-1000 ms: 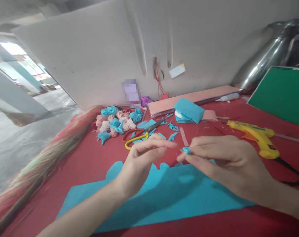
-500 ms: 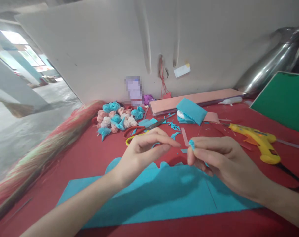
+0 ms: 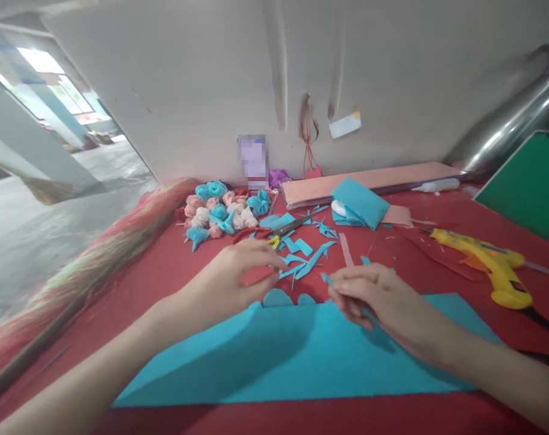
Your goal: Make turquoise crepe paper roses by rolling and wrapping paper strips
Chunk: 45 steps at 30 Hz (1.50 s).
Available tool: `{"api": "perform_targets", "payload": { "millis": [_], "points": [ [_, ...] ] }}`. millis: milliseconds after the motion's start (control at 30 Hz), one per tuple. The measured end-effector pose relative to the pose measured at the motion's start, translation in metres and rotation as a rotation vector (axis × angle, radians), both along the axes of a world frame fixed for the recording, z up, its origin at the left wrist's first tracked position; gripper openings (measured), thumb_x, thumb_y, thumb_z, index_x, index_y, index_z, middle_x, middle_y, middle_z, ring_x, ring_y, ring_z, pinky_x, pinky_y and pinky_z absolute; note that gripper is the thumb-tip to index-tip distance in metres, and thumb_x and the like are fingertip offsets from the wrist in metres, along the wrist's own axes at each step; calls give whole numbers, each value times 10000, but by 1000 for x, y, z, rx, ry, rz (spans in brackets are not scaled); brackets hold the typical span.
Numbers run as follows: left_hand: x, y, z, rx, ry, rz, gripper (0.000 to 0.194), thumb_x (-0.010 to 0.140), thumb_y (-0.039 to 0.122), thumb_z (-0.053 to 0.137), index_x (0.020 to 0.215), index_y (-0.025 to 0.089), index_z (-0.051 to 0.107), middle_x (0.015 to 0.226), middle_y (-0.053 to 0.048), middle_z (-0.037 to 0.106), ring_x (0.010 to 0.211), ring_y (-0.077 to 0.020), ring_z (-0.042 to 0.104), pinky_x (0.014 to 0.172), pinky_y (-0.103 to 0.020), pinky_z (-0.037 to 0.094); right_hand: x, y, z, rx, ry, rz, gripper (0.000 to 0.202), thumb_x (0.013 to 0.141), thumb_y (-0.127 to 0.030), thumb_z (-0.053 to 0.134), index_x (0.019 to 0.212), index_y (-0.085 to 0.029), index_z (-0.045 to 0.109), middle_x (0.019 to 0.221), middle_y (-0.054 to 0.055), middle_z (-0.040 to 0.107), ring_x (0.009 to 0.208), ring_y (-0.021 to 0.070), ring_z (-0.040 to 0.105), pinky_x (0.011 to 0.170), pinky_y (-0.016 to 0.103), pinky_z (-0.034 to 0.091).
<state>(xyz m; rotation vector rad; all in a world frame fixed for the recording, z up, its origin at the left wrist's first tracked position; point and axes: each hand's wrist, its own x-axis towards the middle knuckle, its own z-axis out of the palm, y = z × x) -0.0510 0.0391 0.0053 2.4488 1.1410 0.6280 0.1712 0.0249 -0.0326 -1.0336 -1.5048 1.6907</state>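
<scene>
Between the thumb and fingers of my right hand is a small rolled piece of blue crepe paper. My left hand hovers to its left, fingers curved and apart, with nothing seen in them. Both hands are over a long blue crepe paper sheet on the red tabletop. Cut rounded blue pieces lie at its far edge. Just beyond my left hand are scissors, their handles partly hidden, and blue paper scraps.
Paper flowers in blue, pink and white are heaped at the back left. Folded blue paper lies at the back. A yellow glue gun rests at the right, near a green board. A pale wall stands behind.
My left hand has moved left and away from the right one. My right hand has lowered slightly, still pinching the blue paper. The view has shifted a little.
</scene>
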Motion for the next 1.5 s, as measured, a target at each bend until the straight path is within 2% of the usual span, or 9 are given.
{"api": "perform_targets", "payload": {
  "millis": [167, 267, 700, 867, 1100, 1200, 1333, 1433, 1500],
  "points": [
    [-30, -10, -45, 25, 122, 70, 239, 852, 144, 500, 958, 208, 704, 876, -58, 697, 829, -196, 622, 706, -282, 497, -6, 7, -30, -142, -7, 111, 291, 821, -262, 444, 554, -170, 510, 438, -76, 383, 364, 58, 326, 399, 208, 255],
    [-41, -16, -61, 33, 175, 86, 250, 872, 175, 496, 1026, 214, 690, 925, -70, 689, 867, -213, 603, 752, -318, 490, -7, 8, -39, -166, -20, 127, 356, 873, -347, 492, 565, -169, 500, 445, -89, 385, 372, 61, 326, 408, 205, 267],
    [-41, -19, -73, 86, 112, 114, 169, 847, 215, 555, 828, 256, 719, 905, -53, 667, 894, -216, 562, 832, -377, 436, -10, 5, -37, -196, -63, 108, 249, 754, -285, 476, 533, -175, 505, 422, -76, 408, 360, 59, 346, 401, 212, 225],
    [-37, -19, -69, 20, 86, 113, 141, 831, 229, 569, 739, 224, 675, 770, -22, 711, 771, -192, 594, 842, -379, 433, -9, 5, -36, -191, -66, 110, 274, 789, -313, 491, 552, -176, 502, 430, -81, 407, 365, 64, 346, 405, 211, 240],
    [-36, -22, -65, -63, 59, 234, 88, 819, 221, 556, 764, 213, 625, 769, 4, 703, 753, -184, 624, 1055, -566, 254, -10, 5, -35, -181, -71, 116, 258, 763, -300, 447, 547, -171, 505, 428, -66, 416, 362, 56, 369, 397, 200, 242],
    [-36, -22, -56, -72, 5, 277, 112, 832, 244, 540, 752, 207, 610, 760, 0, 693, 740, -181, 628, 981, -493, 382, -8, 6, -31, -141, -61, 113, 264, 760, -309, 433, 548, -170, 506, 439, -55, 418, 366, 58, 373, 385, 195, 252],
    [-27, -28, -33, -55, -102, 327, 151, 868, 290, 513, 801, 189, 603, 785, -30, 673, 750, -184, 633, 709, -316, 491, -5, 0, -15, 22, -36, 74, 267, 791, -317, 468, 581, -169, 540, 480, -44, 437, 425, 73, 404, 402, 192, 306],
    [-11, -37, -14, -52, -209, 274, 103, 855, 238, 542, 801, 194, 617, 785, -13, 673, 760, -165, 632, 705, -280, 478, -2, -10, 5, 197, -41, 6, 236, 820, -245, 491, 612, -176, 579, 529, -45, 458, 465, 69, 420, 438, 184, 341],
    [2, -41, -2, -49, -284, 227, 74, 835, 182, 569, 787, 201, 622, 774, 5, 668, 751, -148, 625, 712, -266, 467, 1, -18, 18, 449, -60, -68, 216, 809, -147, 504, 614, -185, 587, 577, -40, 512, 501, 61, 467, 462, 167, 373]
  ]
}}
